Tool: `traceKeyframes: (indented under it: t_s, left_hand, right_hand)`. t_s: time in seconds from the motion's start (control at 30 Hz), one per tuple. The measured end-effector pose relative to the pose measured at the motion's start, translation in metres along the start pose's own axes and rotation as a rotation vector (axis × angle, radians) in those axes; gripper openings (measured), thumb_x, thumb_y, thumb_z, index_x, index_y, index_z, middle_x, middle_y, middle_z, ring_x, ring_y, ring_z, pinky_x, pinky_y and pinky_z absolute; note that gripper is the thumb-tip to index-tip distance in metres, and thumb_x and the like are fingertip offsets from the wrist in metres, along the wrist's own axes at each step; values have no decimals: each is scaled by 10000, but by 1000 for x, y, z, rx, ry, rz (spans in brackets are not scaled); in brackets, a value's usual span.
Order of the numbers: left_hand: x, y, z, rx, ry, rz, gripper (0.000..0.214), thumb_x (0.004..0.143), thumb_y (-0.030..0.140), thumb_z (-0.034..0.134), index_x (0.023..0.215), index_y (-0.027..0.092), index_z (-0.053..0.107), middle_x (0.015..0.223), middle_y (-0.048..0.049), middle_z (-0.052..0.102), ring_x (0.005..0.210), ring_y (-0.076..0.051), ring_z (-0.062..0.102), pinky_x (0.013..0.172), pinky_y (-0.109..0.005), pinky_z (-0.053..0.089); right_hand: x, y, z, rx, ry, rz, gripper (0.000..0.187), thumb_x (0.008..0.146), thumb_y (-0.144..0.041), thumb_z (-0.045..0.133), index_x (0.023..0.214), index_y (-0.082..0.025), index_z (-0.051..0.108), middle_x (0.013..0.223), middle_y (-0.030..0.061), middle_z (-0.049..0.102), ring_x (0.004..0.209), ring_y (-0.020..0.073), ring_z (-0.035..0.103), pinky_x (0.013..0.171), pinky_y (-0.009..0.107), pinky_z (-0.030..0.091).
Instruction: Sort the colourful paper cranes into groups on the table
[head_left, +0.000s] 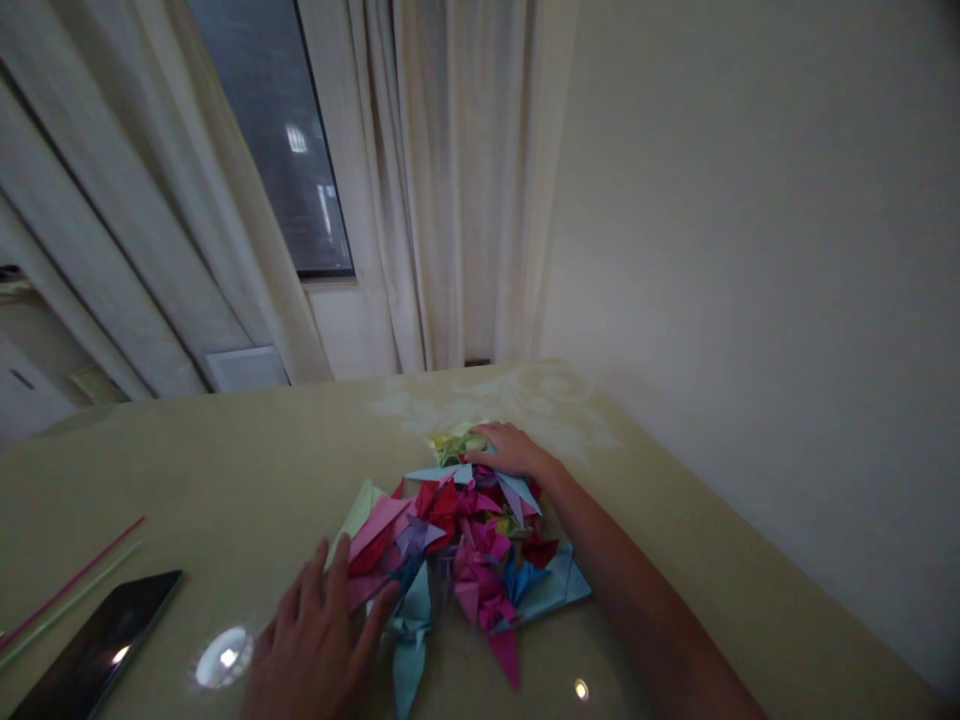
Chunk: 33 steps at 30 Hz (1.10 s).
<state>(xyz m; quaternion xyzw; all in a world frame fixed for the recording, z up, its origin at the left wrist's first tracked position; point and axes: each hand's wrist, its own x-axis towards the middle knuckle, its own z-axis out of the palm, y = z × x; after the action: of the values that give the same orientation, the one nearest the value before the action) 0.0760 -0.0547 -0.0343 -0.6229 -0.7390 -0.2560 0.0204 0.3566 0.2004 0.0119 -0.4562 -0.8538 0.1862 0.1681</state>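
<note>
A heap of folded origami pieces (457,535) in pink, red, purple, blue and pale green lies on the glossy table (225,470). My left hand (319,635) lies flat with fingers spread at the near left edge of the heap, fingertips touching pink and green paper. My right hand (506,450) reaches over the far side of the heap, palm down, fingers curved onto a yellow-green folded piece (454,443). Some flat light-blue sheets (555,590) lie under the heap on the right.
A dark phone (97,650) lies at the near left of the table, beside two thin sticks (67,585), one pink and one green. Curtains and a dark window (277,130) stand behind the table; a plain wall runs along the right.
</note>
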Motion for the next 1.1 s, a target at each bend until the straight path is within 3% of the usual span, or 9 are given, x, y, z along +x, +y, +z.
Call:
traceKeyframes:
  t_s: [0.13, 0.23, 0.3, 0.4, 0.5, 0.67, 0.87, 0.97, 1.1]
  left_hand:
    - [6, 19, -8, -209, 7, 38, 632, 1002, 586, 392, 1551, 276, 440, 1599, -113, 507, 1428, -321, 516, 1142, -540, 463]
    - [9, 17, -16, -91, 58, -50, 626, 981, 623, 390, 1480, 264, 509, 1533, -135, 565, 1386, -384, 521, 1143, -648, 383]
    - [11, 13, -19, 25, 67, -139, 670, 954, 664, 405, 1453, 240, 546, 1507, -172, 584, 1352, -446, 516, 1103, -737, 329]
    - [14, 13, -22, 16, 66, -236, 626, 985, 635, 375, 1430, 243, 578, 1495, -174, 595, 1353, -446, 506, 1098, -746, 305]
    - [15, 17, -26, -226, 86, -239, 573, 1015, 618, 342, 1354, 248, 618, 1396, -138, 658, 1306, -370, 570, 1114, -622, 389]
    - [13, 25, -29, -611, 188, -209, 487, 1035, 580, 359, 1240, 247, 648, 1280, -74, 698, 1202, -279, 633, 964, -396, 519]
    - [16, 25, -33, -627, 364, -419, 570, 1049, 562, 227, 1110, 205, 667, 1168, -90, 690, 1140, -289, 623, 988, -455, 491]
    - [19, 23, -32, -612, 333, -501, 594, 1044, 582, 206, 1111, 209, 663, 1154, -93, 675, 1114, -302, 615, 969, -483, 495]
    - [20, 17, -16, -568, 237, -456, 614, 1036, 611, 201, 1168, 219, 654, 1173, -105, 650, 1119, -311, 606, 968, -512, 493]
  right_hand:
    - [2, -28, 1, 163, -109, -150, 612, 866, -619, 759, 1363, -268, 692, 1351, 91, 726, 1217, 322, 680, 1077, 451, 500]
    - [0, -40, -6, 265, -63, -158, 589, 876, -583, 762, 1368, -272, 679, 1355, 75, 722, 1194, 287, 693, 1041, 404, 526]
    - [-3, -46, -13, 190, -16, -88, 647, 870, -601, 764, 1400, -246, 659, 1390, 119, 695, 1260, 319, 656, 1090, 436, 490]
    - [-10, -57, -21, 73, -100, 19, 818, 866, -704, 714, 1507, -215, 572, 1433, 181, 652, 1308, 373, 621, 1106, 482, 474]
    - [-13, -66, -23, 77, -211, 19, 910, 876, -782, 635, 1562, -197, 509, 1488, 187, 613, 1339, 387, 601, 1116, 498, 473]
    - [-10, -68, -19, 128, -221, -75, 867, 902, -777, 601, 1549, -205, 522, 1541, 145, 581, 1388, 354, 569, 1168, 470, 439]
    - [-13, -64, -31, -122, -78, 122, 854, 941, -790, 520, 1548, -191, 503, 1489, 220, 594, 1347, 401, 596, 1109, 517, 465]
    - [-17, -61, -36, -223, -157, 258, 919, 902, -864, 479, 1546, -208, 503, 1438, 244, 622, 1277, 438, 642, 1026, 544, 508]
    - [-18, -59, -33, -187, -271, 236, 1013, 882, -904, 438, 1570, -161, 469, 1458, 256, 616, 1304, 436, 630, 1048, 529, 500]
